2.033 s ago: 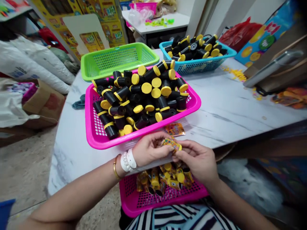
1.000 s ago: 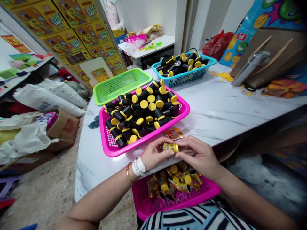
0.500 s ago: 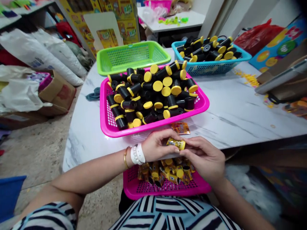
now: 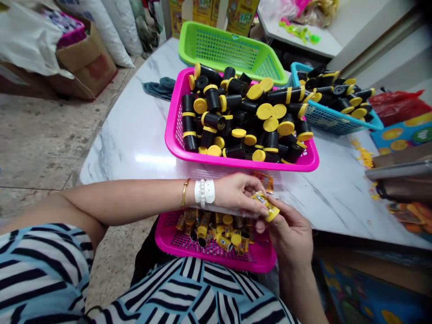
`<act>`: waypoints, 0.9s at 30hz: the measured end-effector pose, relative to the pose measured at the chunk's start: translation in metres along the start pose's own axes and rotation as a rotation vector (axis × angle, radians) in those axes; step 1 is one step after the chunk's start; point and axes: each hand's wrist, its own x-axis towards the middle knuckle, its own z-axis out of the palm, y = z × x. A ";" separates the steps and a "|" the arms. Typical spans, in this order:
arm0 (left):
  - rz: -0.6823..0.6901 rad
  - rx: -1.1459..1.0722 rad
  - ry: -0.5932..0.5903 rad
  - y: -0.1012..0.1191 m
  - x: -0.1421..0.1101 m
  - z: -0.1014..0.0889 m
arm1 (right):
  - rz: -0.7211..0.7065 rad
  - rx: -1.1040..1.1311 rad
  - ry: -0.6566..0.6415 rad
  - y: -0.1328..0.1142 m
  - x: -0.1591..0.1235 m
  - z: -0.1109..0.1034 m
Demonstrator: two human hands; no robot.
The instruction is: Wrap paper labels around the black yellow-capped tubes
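Between my two hands is a small yellow-capped canister in a printed wrapper (image 4: 267, 206). My left hand (image 4: 238, 192) pinches its upper left end between thumb and fingers. My right hand (image 4: 292, 225) grips the lower right side, with the yellow end near its thumb. Beneath them, a pink basket (image 4: 216, 260) on my lap holds several wrapped canisters (image 4: 222, 231). Just behind my hands, an orange printed wrapper (image 4: 268, 182) lies flat on the table. Beyond it stands a larger pink basket (image 4: 243, 164) heaped with black canisters with yellow lids (image 4: 232, 112).
A green basket (image 4: 232, 47) stands behind the heaped one. To its right, a blue basket (image 4: 337, 118) holds more black canisters. A dark cloth (image 4: 160, 87) lies on the marble-patterned table (image 4: 124, 135). Small yellow pieces (image 4: 364, 155) are scattered at the right. Cardboard boxes (image 4: 86, 63) stand on the floor at left.
The view has swung, so the baskets sit differently in the picture. The wrapped canister has tilted, its yellow end now lower right. Both hands still hold it.
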 end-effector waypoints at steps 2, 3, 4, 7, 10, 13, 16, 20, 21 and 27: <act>-0.038 -0.062 -0.045 -0.001 0.000 -0.003 | -0.104 0.005 0.037 0.004 0.000 0.003; -0.049 -0.088 -0.066 -0.001 0.000 -0.004 | -0.155 0.010 0.062 0.006 0.000 0.005; -0.052 -0.106 -0.081 -0.002 0.001 -0.005 | -0.191 0.012 0.082 0.008 0.001 0.007; -0.050 -0.135 -0.095 -0.002 0.002 -0.006 | -0.227 -0.016 0.120 0.012 0.004 0.007; -0.082 -0.172 -0.107 -0.002 0.002 -0.006 | -0.272 -0.110 0.120 0.010 0.009 0.002; -0.147 -0.204 -0.144 -0.002 0.002 -0.005 | -0.350 -0.131 0.094 0.009 0.013 -0.001; -0.182 -0.206 -0.124 -0.002 0.001 -0.005 | -0.417 -0.104 0.130 0.009 0.015 -0.001; -0.219 -0.185 -0.091 -0.004 0.002 -0.005 | -0.437 -0.264 0.077 0.003 0.015 -0.004; -0.226 -0.188 -0.101 -0.004 0.003 -0.006 | -0.466 -0.313 0.052 0.001 0.016 -0.005; -0.250 -0.217 -0.108 -0.004 0.003 -0.006 | -0.634 -0.331 0.136 -0.001 0.019 -0.002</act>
